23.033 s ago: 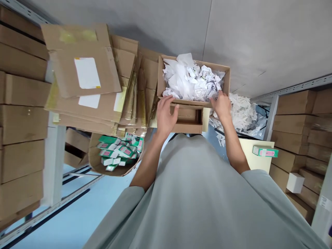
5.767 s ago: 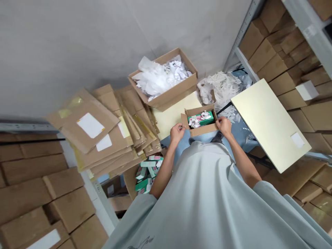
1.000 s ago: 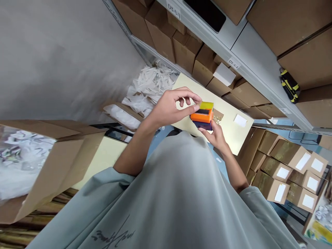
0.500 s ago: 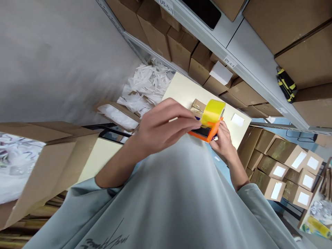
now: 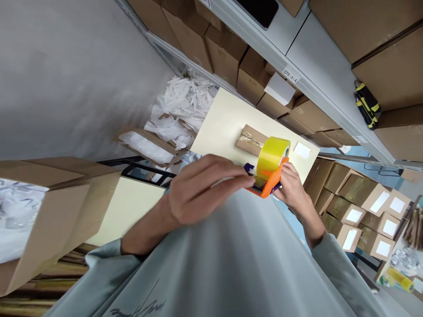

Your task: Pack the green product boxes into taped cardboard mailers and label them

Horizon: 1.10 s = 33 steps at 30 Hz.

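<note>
An orange tape dispenser (image 5: 271,179) carries a wide roll of yellow packing tape (image 5: 271,154). My right hand (image 5: 292,187) is wrapped round the dispenser's far side, its fingers partly hidden behind the orange frame. From the left, my left hand (image 5: 205,187) reaches across with fingers and thumb pinched together at the dispenser's front end, where the tape comes off. The piece of film between those fingertips is too small to see clearly. Beyond the dispenser, a small taped cardboard box (image 5: 251,140) lies on the cream table (image 5: 211,119), partly covered by the roll.
Shelves (image 5: 317,57) full of cardboard boxes run along the back, with black-and-yellow cutters (image 5: 367,105) on one. White paper scraps (image 5: 190,99) heap beyond the table's left end. An open carton (image 5: 66,211) stands at left; labelled boxes (image 5: 353,207) are stacked at right.
Both hands and the dispenser have come lower, towards my body. More of the small box and the table now shows behind them. My view has shifted slightly.
</note>
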{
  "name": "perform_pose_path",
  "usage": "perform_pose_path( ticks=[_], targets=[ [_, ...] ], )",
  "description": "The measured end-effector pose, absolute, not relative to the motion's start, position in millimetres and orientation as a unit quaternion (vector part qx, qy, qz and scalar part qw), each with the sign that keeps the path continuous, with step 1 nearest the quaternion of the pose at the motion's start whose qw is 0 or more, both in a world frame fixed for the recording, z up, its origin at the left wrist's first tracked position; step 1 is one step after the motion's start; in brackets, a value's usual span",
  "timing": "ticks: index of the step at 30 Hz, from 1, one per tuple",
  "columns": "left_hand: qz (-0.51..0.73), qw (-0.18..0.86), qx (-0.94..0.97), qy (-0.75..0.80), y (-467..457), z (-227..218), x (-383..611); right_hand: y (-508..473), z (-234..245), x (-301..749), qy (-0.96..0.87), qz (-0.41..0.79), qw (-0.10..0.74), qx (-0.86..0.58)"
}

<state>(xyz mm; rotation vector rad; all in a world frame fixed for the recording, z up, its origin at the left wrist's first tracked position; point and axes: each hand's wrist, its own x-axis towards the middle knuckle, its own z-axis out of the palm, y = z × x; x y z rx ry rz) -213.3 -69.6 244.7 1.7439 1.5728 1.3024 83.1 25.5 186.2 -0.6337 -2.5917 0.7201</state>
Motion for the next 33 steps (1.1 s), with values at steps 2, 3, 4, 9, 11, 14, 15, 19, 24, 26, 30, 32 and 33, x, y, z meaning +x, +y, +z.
perform_pose_path(
  ticks=[2,3,4,9,11,14,15,19,24,26,30,32,33],
  targets=[
    [0.481,0.232,0.621,0.574,-59.0,222.2,-214.8,25.3,188.5,94.8,-0.913,0.294,0.136,-0.249],
    [0.485,0.240,0.603,0.585,-52.8,207.7,-214.7,26.4,188.5,100.0,-0.903,0.317,0.103,-0.270],
    [0.488,0.252,0.576,0.605,-46.0,191.2,-213.9,29.0,187.2,104.4,-0.890,0.342,0.069,-0.294],
    [0.466,0.423,0.384,0.676,-4.2,91.4,-200.8,73.2,155.4,108.7,-0.761,0.517,-0.093,-0.380],
    [0.467,0.481,0.304,0.677,13.3,52.3,-195.2,101.4,135.9,102.2,-0.696,0.591,-0.130,-0.388],
    [0.484,0.519,0.228,0.666,32.8,5.9,-190.5,140.3,112.3,87.1,-0.621,0.660,-0.169,-0.388],
    [0.488,0.525,0.215,0.663,36.8,-5.8,-190.1,150.4,107.3,81.5,-0.603,0.674,-0.184,-0.386],
    [0.497,0.530,0.181,0.662,43.1,-38.9,-190.3,174.0,98.2,60.3,-0.571,0.697,-0.236,-0.364],
    [0.506,0.571,0.093,0.640,42.1,-61.9,-188.7,183.4,92.8,43.0,-0.576,0.686,-0.282,-0.344],
    [0.510,0.585,0.068,0.628,41.0,-66.3,-188.2,185.7,90.0,38.9,-0.573,0.684,-0.297,-0.340],
    [0.502,0.602,0.040,0.620,39.7,-72.7,-188.8,188.4,84.8,32.8,-0.551,0.692,-0.318,-0.341],
    [0.493,0.605,0.040,0.625,40.4,-77.5,-189.2,188.7,82.2,30.4,-0.542,0.696,-0.320,-0.344],
    [0.487,0.605,0.042,0.629,41.0,-80.5,-189.1,188.6,80.8,29.3,-0.538,0.700,-0.320,-0.344]
  ],
)
